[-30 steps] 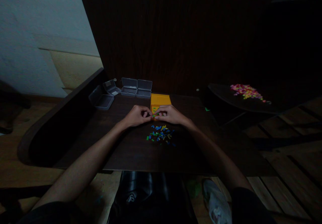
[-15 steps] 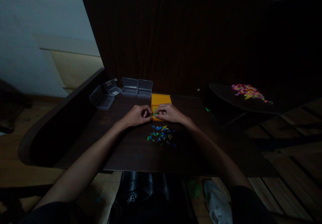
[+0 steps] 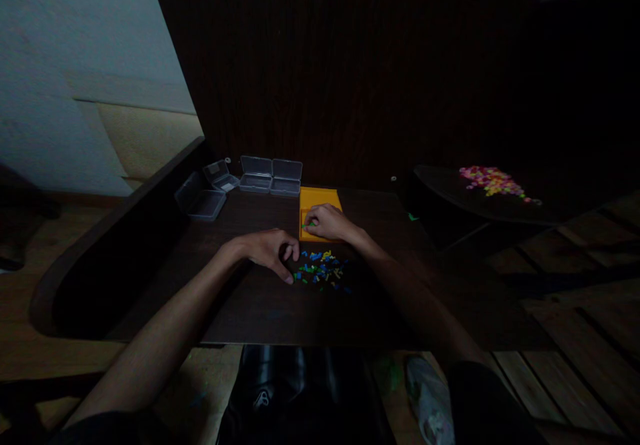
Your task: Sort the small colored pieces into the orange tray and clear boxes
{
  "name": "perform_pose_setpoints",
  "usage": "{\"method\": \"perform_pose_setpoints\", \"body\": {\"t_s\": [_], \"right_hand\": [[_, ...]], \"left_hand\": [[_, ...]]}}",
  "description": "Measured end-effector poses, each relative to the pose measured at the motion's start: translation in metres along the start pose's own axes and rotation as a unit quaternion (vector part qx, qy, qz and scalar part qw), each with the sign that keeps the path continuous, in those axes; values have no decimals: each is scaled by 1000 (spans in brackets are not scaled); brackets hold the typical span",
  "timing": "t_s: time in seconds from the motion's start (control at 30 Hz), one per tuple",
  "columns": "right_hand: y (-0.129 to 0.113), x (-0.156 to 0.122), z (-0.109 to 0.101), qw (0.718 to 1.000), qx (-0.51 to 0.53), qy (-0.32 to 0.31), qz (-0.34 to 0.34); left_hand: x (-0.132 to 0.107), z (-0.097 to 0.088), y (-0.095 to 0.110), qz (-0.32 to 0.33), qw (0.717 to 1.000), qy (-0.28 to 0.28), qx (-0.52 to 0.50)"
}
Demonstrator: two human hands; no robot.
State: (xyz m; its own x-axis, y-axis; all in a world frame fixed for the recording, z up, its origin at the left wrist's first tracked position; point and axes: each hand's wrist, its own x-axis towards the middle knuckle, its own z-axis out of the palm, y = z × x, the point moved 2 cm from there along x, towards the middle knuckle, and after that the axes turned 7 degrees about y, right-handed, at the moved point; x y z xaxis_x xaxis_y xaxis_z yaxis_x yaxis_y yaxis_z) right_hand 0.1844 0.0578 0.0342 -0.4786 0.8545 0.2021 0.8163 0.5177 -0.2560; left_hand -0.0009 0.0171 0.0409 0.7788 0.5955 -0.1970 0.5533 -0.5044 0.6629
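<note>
Just past the middle of the table stands an open yellow box [image 3: 320,196], its lid laid back. Over its near compartment my right hand [image 3: 327,222] is bent with the fingertips pinched down. Small green plastic pieces [image 3: 307,226] show right at those fingertips; whether one is gripped is hidden. Nearer to me lies a loose pile of tiny blue, green and yellow brick-like pieces [image 3: 323,272]. My left hand [image 3: 275,252] is at the pile's left edge, thumb and fingers apart, with the thumb tip beside a green piece and nothing visible held.
Open clear plastic cases [image 3: 271,184] stand along the back, with another open clear case [image 3: 206,205] farther left. A raised side panel [image 3: 120,225] bounds the left. On the right ledge lies a heap of pink and yellow beads [image 3: 495,182].
My left hand has left the yellow box and come down toward me to the pile, its fingers spreading. My right hand has stayed over the box, shifting slightly left.
</note>
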Motion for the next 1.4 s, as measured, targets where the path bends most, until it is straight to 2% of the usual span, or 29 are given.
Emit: {"method": "perform_pose_setpoints", "body": {"t_s": [0.2,0.33,0.53,0.7,1.03,1.4], "right_hand": [[1,-3,-8,1000,9,-1,-4],[6,-17,-20,995,87,9,-47],[0,-52,-30,972,188,-79,-117],[-9,-71,-20,970,157,-130,-134],[-22,-76,-19,972,123,-131,-149],[-20,-75,-20,972,105,-147,-150]], "left_hand": [[3,2,0,-1,999,-1,38],[3,3,1,-3,999,4,40],[3,5,6,8,1000,-3,28],[4,10,8,29,999,-9,16],[3,10,5,50,999,-9,11],[3,8,3,54,999,-4,-4]]}}
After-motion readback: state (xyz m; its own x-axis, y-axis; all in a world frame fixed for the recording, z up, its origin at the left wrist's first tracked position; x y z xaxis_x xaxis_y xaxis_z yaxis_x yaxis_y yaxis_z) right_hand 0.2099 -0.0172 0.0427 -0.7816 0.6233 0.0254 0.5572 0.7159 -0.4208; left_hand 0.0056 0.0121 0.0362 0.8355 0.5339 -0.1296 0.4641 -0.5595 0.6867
